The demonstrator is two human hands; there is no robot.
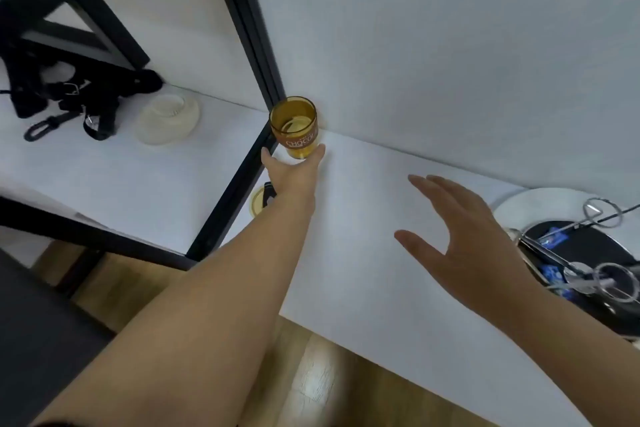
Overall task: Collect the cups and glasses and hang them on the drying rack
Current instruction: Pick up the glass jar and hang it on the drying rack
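Observation:
An amber glass (294, 125) with a brown printed band stands upright on the white table (363, 253), against the wall beside a black frame post. My left hand (294, 173) reaches out to it, thumb and fingers wrapped around its lower part. My right hand (460, 239) hovers over the table to the right, palm down, fingers spread, holding nothing. At the right edge a metal wire rack (601, 215) with ring-shaped loops stands on a dark round base; part of it is cut off by the frame.
The black post (256, 45) and a black bar separate a second white surface on the left. On it lie a whitish upturned bowl (168, 118) and black straps with buckles (69, 97). A yellowish round object (257, 202) shows under my left forearm. Wooden floor lies below.

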